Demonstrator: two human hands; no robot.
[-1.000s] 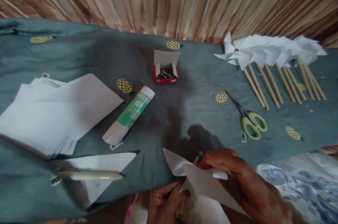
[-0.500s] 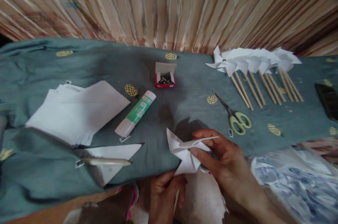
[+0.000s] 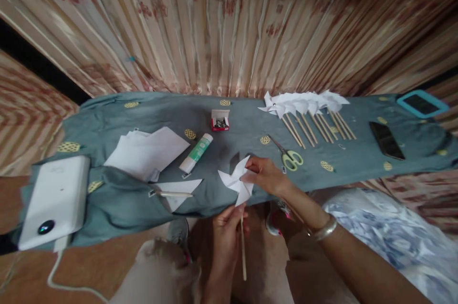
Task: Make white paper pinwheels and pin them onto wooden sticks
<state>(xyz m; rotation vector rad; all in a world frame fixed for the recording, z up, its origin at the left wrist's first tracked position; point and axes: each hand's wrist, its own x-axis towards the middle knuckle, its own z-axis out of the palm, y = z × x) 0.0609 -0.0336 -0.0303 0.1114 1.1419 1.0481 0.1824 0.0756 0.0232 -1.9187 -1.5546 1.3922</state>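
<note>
A white paper pinwheel (image 3: pixel 234 183) on a thin wooden stick (image 3: pixel 243 246) is held up in front of me at the near edge of the grey-blue cloth (image 3: pixel 250 122). My left hand (image 3: pixel 226 227) is closed round the stick just under the paper. My right hand (image 3: pixel 265 176) pinches the pinwheel's right blade near its centre. A silver bangle (image 3: pixel 324 229) sits on my right wrist.
On the cloth lie a stack of white paper (image 3: pixel 146 153), a green glue stick (image 3: pixel 196 152), a red box of pins (image 3: pixel 219 120), green scissors (image 3: pixel 290 157), a row of finished pinwheels (image 3: pixel 307 108), a pen on a paper triangle (image 3: pixel 175 193), two phones (image 3: pixel 386 140) and a white device (image 3: pixel 53 201).
The camera has pulled back and up, so much more of the cloth shows. The pinwheel has been lifted upright on its stick, with my right hand now on its right blade.
</note>
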